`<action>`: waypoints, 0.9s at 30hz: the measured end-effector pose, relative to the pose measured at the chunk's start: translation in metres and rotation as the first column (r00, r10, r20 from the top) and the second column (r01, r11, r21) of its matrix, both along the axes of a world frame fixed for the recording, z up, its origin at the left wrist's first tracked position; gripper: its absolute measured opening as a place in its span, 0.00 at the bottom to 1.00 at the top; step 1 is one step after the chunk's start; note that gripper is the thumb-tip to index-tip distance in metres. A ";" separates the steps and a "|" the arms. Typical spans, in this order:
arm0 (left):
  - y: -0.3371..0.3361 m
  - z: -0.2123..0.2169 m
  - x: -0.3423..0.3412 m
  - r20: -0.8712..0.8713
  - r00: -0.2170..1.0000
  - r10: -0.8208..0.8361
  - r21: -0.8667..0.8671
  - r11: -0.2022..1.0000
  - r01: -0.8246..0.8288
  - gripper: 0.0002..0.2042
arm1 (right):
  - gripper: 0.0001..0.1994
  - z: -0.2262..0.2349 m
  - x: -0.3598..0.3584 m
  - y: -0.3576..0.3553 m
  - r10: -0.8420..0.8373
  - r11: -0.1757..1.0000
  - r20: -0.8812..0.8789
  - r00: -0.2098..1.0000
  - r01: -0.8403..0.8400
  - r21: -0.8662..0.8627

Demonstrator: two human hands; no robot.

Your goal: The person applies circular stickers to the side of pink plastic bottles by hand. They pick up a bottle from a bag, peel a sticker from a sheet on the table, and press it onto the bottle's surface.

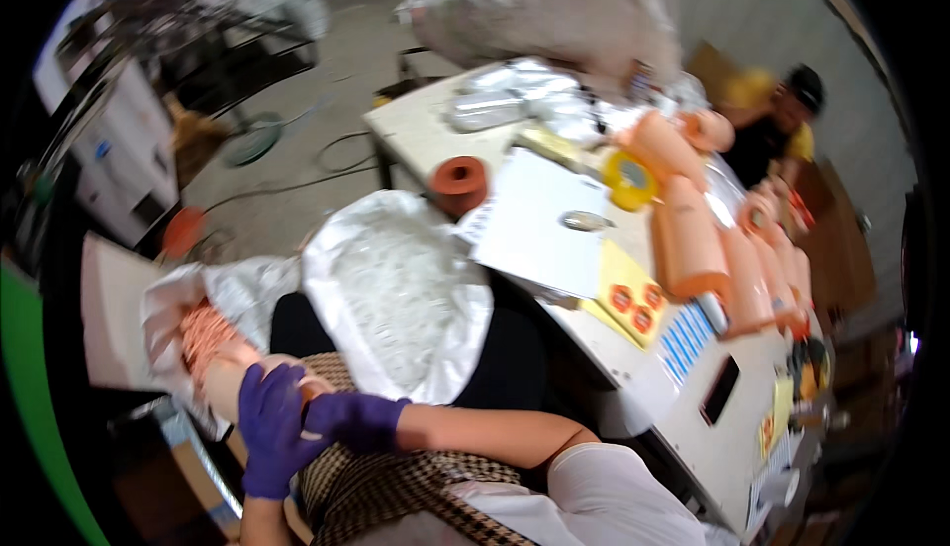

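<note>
In the lower left, over my lap, a peach-coloured soft cylinder (230,373) lies tilted at the mouth of a white sack. My left hand (272,432), in a purple glove, has its fingers wrapped round this cylinder. Pressed close beside it, my right hand (348,419), gloved in purple too, is closed at the cylinder's near end; its fingertips are partly hidden. Peach-coloured strands or pieces (206,333) fill the sack under the cylinder. Between my knees stands an open white sack (322,259) with clear, glossy pieces (396,294) inside.
A white table (416,136) at right carries several peach cylinders (688,239), a brown-red roll (458,182), yellow tape (629,180), paper sheets (534,220) and a phone (720,390). Another person (777,121) is beyond it. A cable (287,187) crosses the floor; a box (183,472) is lower left.
</note>
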State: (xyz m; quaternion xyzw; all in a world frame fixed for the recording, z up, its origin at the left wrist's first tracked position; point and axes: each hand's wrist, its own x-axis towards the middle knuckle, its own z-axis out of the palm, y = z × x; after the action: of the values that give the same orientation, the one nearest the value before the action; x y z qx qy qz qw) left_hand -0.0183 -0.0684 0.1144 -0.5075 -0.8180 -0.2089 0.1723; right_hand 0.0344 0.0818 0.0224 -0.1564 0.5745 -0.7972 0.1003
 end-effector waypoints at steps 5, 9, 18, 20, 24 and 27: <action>0.006 -0.010 0.006 -0.305 0.897 -0.319 -0.152 0.946 0.285 0.14 | 0.15 0.066 0.124 0.130 -0.274 0.662 -0.694 0.666 0.654 0.366; 0.036 -0.048 0.019 -0.251 0.777 -0.578 -0.373 0.798 0.473 0.21 | 0.12 0.061 0.247 0.224 -0.633 -0.309 -0.759 0.153 0.849 0.429; 0.080 -0.110 0.031 0.087 0.789 -0.608 -0.116 0.780 0.615 0.21 | 0.16 -0.014 0.394 0.309 -0.785 -0.583 -0.612 -0.090 0.440 0.683; 0.081 -0.110 0.030 0.077 0.784 -0.616 -0.121 0.775 0.621 0.20 | 0.12 -0.008 0.387 0.306 -0.804 -0.576 -0.575 -0.150 0.434 0.693; 0.081 -0.107 0.026 -0.069 0.768 -0.636 -0.174 0.766 0.619 0.21 | 0.09 -0.007 0.382 0.301 -0.847 -0.523 -0.448 -0.285 0.592 0.613; 0.067 -0.130 0.026 -0.214 0.801 -0.560 -0.388 0.801 0.456 0.22 | 0.08 0.028 0.350 0.282 -0.454 -0.778 -0.884 0.110 0.435 0.454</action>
State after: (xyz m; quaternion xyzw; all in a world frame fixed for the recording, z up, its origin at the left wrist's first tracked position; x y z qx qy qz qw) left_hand 0.0081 -0.0011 -0.0154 -0.7581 -0.6329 -0.0291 0.1546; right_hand 0.3848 0.3643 0.0502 0.4038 0.8262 0.0491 -0.3898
